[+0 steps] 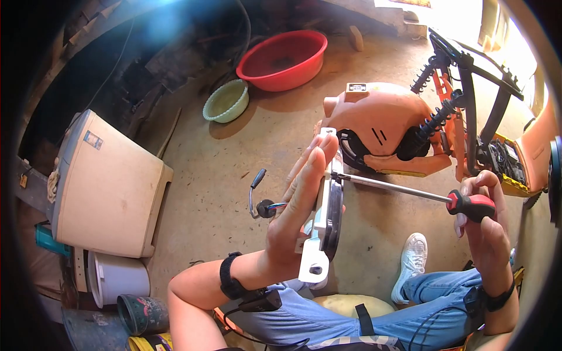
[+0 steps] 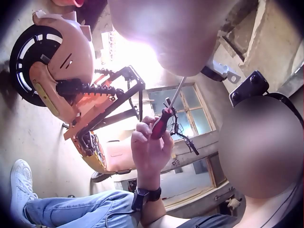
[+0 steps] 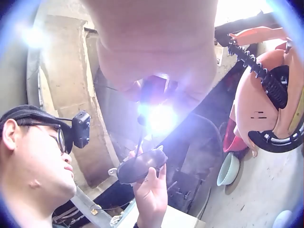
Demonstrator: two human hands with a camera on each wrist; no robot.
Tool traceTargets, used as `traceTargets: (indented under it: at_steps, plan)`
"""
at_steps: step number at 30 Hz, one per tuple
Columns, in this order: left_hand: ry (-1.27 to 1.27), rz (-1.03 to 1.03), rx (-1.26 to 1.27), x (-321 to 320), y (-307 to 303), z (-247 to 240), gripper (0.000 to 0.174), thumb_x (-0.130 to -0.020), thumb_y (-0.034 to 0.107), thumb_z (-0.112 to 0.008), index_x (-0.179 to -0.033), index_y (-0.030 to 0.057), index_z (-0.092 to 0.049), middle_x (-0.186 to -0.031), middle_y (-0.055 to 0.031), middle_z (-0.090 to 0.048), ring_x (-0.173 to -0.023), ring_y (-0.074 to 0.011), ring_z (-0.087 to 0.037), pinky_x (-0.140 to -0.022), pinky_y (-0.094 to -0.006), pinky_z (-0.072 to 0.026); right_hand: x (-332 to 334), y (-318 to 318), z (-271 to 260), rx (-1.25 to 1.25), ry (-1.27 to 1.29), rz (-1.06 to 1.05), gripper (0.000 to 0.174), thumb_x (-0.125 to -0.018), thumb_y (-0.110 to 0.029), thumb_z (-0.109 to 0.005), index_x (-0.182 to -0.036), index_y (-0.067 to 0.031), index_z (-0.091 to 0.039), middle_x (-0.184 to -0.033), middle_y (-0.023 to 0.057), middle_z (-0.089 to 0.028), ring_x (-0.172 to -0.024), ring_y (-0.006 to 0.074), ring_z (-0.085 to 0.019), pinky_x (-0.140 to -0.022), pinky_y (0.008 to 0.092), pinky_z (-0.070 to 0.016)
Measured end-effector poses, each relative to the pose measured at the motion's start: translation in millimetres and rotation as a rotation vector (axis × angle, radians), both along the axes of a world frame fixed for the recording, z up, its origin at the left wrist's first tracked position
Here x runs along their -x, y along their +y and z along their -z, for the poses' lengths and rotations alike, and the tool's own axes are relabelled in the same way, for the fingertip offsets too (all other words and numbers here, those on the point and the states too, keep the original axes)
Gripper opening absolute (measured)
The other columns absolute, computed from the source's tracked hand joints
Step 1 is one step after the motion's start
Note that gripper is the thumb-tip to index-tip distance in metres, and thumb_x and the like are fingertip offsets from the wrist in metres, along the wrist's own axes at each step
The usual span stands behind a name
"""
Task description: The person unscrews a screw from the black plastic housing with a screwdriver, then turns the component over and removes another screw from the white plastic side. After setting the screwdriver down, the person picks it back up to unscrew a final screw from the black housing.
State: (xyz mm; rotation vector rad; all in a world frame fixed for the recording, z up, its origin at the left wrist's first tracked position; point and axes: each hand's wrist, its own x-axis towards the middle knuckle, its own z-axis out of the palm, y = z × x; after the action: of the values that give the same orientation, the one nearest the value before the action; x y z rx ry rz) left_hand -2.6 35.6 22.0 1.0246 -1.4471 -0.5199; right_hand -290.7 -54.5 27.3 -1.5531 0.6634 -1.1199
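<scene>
My left hand (image 1: 293, 216) holds up a flat part (image 1: 335, 219) with a dark oval face and a white bracket (image 1: 312, 260). In the right wrist view that dark face (image 3: 137, 167) shows, with the thumb over its edge. Wires with a black plug (image 1: 266, 209) hang out behind the left hand. The right hand (image 1: 492, 231) grips the red and black handle of a screwdriver (image 1: 398, 188) between thumb and fingers. The screwdriver's shaft runs level across to the left, its tip right at the part's dark edge.
An orange scooter body (image 1: 386, 117) with black shock absorbers (image 1: 436, 120) stands ahead on the right. Farther back are a red basin (image 1: 284, 76) and a pale green basin (image 1: 227, 102). To the left are a large white box (image 1: 111, 187) and buckets (image 1: 120, 278).
</scene>
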Motion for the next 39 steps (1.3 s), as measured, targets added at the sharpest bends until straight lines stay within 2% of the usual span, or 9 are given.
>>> traceTargets:
  at_steps: [5,8,10,14,18,22,27,37,39]
  plan:
    - [-0.194,-0.026,0.207,-0.9,-6.3,1.7,0.080,-0.087,0.011,-0.071,-0.152,-0.0059,-0.028,-0.154,-0.0253,-0.035,-0.144,-0.0342,-0.035,-0.118,-0.0441,-0.0265,17.8,0.6,-12.9,-0.301,0.047,-0.033,0.069,-0.093,-0.065,-0.053,-0.129,-0.0080,-0.037,-0.102,0.0057,-0.051,-0.070,0.0098,-0.056,-0.059,0.0193,-0.0444]
    - [-0.041,0.022,0.078,7.4,1.0,-3.2,0.080,-0.087,0.012,-0.072,-0.152,-0.0064,-0.028,-0.154,-0.0254,-0.035,-0.144,-0.0345,-0.035,-0.118,-0.0447,-0.0262,25.9,-4.1,-16.0,-0.520,-0.086,-0.218,0.070,-0.092,-0.063,-0.055,-0.130,-0.0066,-0.036,-0.101,0.0060,-0.052,-0.075,0.0104,-0.057,-0.062,0.0198,-0.0450]
    - [0.172,0.052,-0.021,11.7,5.8,-8.8,0.082,-0.086,0.013,-0.073,-0.151,-0.0069,-0.028,-0.154,-0.0254,-0.036,-0.145,-0.0345,-0.034,-0.118,-0.0456,-0.0267,14.9,-2.1,-13.0,-0.389,-0.039,-0.148,0.071,-0.092,-0.063,-0.055,-0.130,-0.0061,-0.036,-0.099,0.0062,-0.053,-0.074,0.0100,-0.057,-0.062,0.0196,-0.0450]
    - [-0.054,-0.029,0.031,4.5,1.6,-6.2,0.082,-0.086,0.012,-0.073,-0.151,-0.0072,-0.028,-0.154,-0.0250,-0.036,-0.145,-0.0343,-0.033,-0.118,-0.0463,-0.0262,-3.1,5.1,-12.2,-0.147,-0.041,0.013,0.073,-0.092,-0.063,-0.055,-0.132,-0.0053,-0.034,-0.094,0.0074,-0.055,-0.073,0.0093,-0.056,-0.062,0.0195,-0.0450]
    - [-0.079,-0.006,0.125,4.7,-2.8,-1.7,0.080,-0.086,0.009,-0.072,-0.151,-0.0075,-0.028,-0.153,-0.0251,-0.038,-0.146,-0.0344,-0.032,-0.119,-0.0461,-0.0253,11.6,-0.1,-7.9,-0.170,-0.031,0.040,0.070,-0.094,-0.062,-0.053,-0.132,-0.0065,-0.034,-0.091,0.0067,-0.056,-0.070,0.0090,-0.055,-0.061,0.0190,-0.0442]
    - [-0.159,-0.006,0.119,2.0,-3.5,-0.5,0.078,-0.086,0.008,-0.070,-0.150,-0.0085,-0.029,-0.153,-0.0255,-0.037,-0.145,-0.0342,-0.033,-0.118,-0.0454,-0.0261,19.9,-3.9,-9.6,-0.398,-0.078,-0.207,0.064,-0.098,-0.059,-0.047,-0.132,-0.0063,-0.034,-0.083,0.0034,-0.055,-0.065,0.0075,-0.054,-0.057,0.0181,-0.0421]
    - [-0.205,-0.037,0.239,-0.9,-9.8,1.7,0.075,-0.087,0.009,-0.069,-0.149,-0.0099,-0.031,-0.152,-0.0254,-0.038,-0.145,-0.0341,-0.034,-0.118,-0.0448,-0.0264,-11.0,5.2,-7.1,-0.115,-0.076,0.093,0.062,-0.098,-0.060,-0.046,-0.129,-0.0068,-0.037,-0.081,0.0023,-0.054,-0.065,0.0073,-0.054,-0.057,0.0179,-0.0419]
    - [-0.198,-0.011,0.232,-0.2,-9.8,2.5,0.071,-0.088,0.003,-0.066,-0.149,-0.0084,-0.031,-0.152,-0.0248,-0.039,-0.145,-0.0347,-0.033,-0.118,-0.0449,-0.0263,13.4,-0.7,-13.9,-0.510,-0.102,-0.156,0.059,-0.093,-0.053,-0.059,-0.126,-0.0079,-0.038,-0.095,0.0053,-0.052,-0.075,0.0084,-0.055,-0.061,0.0218,-0.0437]
    - [-0.261,-0.049,0.239,-2.9,-9.8,1.1,0.069,-0.088,-0.003,-0.062,-0.149,-0.0080,-0.032,-0.153,-0.0243,-0.038,-0.145,-0.0344,-0.033,-0.119,-0.0453,-0.0257,-5.3,4.5,-8.8,-0.148,-0.040,0.031,0.057,-0.097,-0.058,-0.052,-0.124,-0.0094,-0.039,-0.089,0.0028,-0.052,-0.068,0.0068,-0.054,-0.056,0.0199,-0.0411]
